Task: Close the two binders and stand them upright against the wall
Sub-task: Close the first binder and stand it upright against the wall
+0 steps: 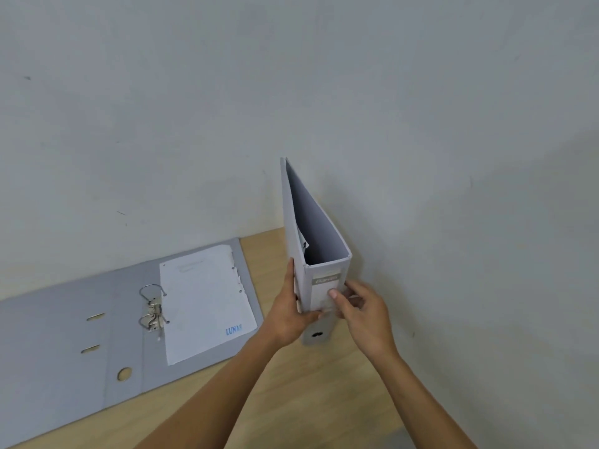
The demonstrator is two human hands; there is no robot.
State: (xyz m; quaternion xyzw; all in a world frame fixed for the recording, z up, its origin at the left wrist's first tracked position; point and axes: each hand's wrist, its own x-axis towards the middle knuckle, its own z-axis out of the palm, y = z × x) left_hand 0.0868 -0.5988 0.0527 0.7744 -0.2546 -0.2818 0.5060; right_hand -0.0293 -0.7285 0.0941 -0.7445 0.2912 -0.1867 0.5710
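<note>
A closed light grey binder (319, 241) stands upright on the wooden table, its spine facing me and its far edge close to the pale wall (291, 92). My left hand (290, 314) grips its left cover and lower spine. My right hand (363, 311) holds the right side, thumb pressed on the spine label. A second grey binder (64, 338) lies flat and open at the left, its metal ring mechanism (154, 309) open and a white sheet (204, 303) marked LUNA on its right half.
The wooden table (308, 400) runs along the wall, with bare surface in front of the upright binder and to its right. The open binder's left cover runs out of view at the left edge.
</note>
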